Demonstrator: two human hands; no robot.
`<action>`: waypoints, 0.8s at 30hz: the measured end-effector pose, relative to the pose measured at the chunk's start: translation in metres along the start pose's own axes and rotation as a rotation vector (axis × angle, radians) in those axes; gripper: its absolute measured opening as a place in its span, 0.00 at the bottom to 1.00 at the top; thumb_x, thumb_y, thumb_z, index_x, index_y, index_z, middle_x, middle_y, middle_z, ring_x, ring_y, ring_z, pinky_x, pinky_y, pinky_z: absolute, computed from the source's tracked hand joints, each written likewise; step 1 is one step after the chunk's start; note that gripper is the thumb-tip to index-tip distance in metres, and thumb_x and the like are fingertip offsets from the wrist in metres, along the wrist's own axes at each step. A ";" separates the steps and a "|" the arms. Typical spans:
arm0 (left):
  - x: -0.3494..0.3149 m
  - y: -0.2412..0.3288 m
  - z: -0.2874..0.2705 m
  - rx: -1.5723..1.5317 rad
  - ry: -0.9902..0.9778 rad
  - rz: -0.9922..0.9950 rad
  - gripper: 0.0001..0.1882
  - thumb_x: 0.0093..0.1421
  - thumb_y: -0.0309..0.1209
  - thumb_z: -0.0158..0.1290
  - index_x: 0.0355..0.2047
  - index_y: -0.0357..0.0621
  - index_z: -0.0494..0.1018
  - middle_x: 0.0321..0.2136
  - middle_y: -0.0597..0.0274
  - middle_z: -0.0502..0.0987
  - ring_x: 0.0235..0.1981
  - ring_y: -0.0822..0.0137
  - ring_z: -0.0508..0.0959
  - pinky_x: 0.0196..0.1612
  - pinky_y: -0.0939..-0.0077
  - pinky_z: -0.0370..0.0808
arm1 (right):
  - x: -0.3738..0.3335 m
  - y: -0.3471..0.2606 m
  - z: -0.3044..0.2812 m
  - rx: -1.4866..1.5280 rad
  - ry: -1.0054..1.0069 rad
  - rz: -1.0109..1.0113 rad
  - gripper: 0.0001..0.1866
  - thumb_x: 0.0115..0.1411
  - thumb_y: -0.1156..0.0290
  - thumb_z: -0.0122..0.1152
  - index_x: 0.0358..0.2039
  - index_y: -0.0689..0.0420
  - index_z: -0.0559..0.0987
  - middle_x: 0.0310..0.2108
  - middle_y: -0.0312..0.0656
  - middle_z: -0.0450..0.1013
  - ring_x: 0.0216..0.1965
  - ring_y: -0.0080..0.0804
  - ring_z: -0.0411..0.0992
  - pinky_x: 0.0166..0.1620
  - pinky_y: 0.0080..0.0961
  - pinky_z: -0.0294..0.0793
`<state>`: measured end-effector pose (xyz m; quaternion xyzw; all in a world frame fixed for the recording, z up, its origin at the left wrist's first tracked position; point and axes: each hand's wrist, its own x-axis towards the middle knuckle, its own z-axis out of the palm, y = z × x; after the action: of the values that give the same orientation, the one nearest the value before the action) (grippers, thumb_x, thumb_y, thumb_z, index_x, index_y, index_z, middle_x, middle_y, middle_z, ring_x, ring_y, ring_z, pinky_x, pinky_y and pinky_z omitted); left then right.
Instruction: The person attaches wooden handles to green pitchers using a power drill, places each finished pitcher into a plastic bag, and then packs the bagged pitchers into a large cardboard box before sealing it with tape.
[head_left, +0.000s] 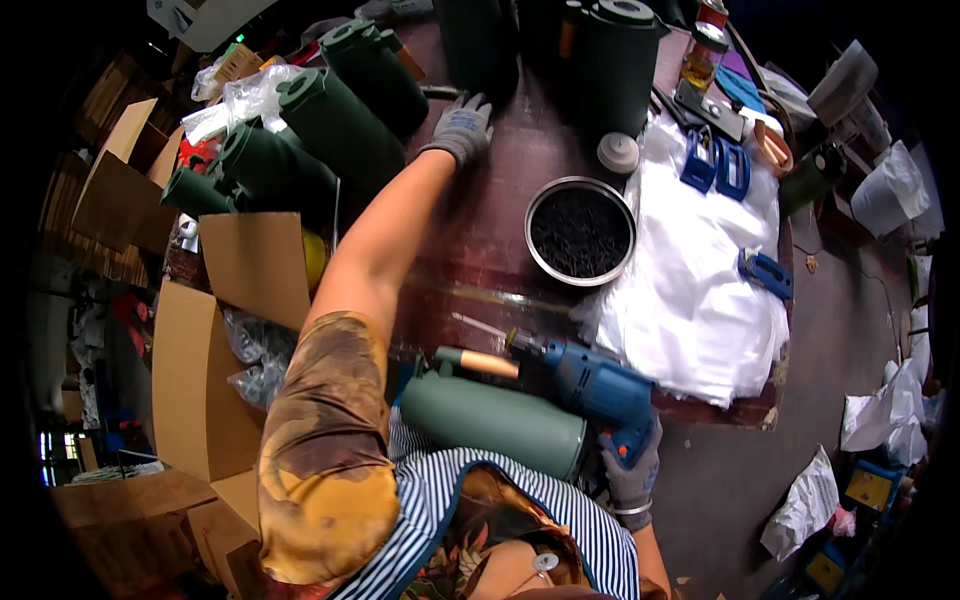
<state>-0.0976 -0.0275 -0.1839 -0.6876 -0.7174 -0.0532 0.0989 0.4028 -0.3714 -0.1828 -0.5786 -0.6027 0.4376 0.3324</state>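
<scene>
My right hand, in a grey glove, grips the handle of a blue power drill. The drill's bit points left above the table's near edge. Just below it a green cylindrical vessel with a wooden handle lies on its side against my striped apron. My left hand, also gloved, reaches to the far part of the table. Its fingers are stretched out beside the standing green cylinders, close to a thin metal strip. Nothing shows in that hand.
A metal bowl of small black pieces, perhaps screws, sits mid-table beside a white round lid. White plastic bags and blue tape dispensers lie to the right. Open cardboard boxes crowd the left; more green cylinders stand far back.
</scene>
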 end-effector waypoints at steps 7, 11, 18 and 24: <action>0.056 -0.014 0.024 0.384 -0.203 0.005 0.20 0.66 0.34 0.41 0.54 0.50 0.75 0.62 0.54 0.69 0.61 0.52 0.68 0.62 0.53 0.62 | -0.006 0.003 0.002 -0.093 0.051 0.067 0.50 0.45 0.66 0.77 0.66 0.62 0.60 0.55 0.57 0.71 0.54 0.49 0.74 0.56 0.38 0.72; 0.072 -0.041 0.053 0.357 -0.273 -0.283 0.24 0.68 0.36 0.37 0.61 0.48 0.71 0.59 0.46 0.72 0.63 0.48 0.67 0.65 0.50 0.59 | -0.007 -0.001 0.002 -0.067 0.054 0.161 0.51 0.44 0.66 0.77 0.66 0.62 0.60 0.56 0.56 0.70 0.55 0.49 0.74 0.57 0.38 0.71; 0.070 -0.060 0.035 0.516 -0.213 -0.149 0.23 0.68 0.37 0.40 0.60 0.49 0.71 0.60 0.50 0.70 0.65 0.49 0.64 0.67 0.51 0.57 | -0.003 0.001 0.005 -0.106 0.062 0.130 0.51 0.46 0.65 0.76 0.67 0.61 0.59 0.55 0.54 0.71 0.55 0.43 0.73 0.57 0.34 0.71; 0.047 -0.065 0.021 0.686 -0.206 -0.013 0.20 0.67 0.36 0.42 0.56 0.51 0.73 0.53 0.55 0.74 0.56 0.52 0.72 0.55 0.53 0.70 | -0.006 0.014 0.002 -0.024 0.042 0.121 0.50 0.47 0.66 0.76 0.67 0.61 0.60 0.53 0.53 0.72 0.54 0.42 0.73 0.56 0.33 0.71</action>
<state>-0.1654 0.0195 -0.1908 -0.6116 -0.7041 0.2594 0.2507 0.4069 -0.3781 -0.1959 -0.6271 -0.5647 0.4375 0.3106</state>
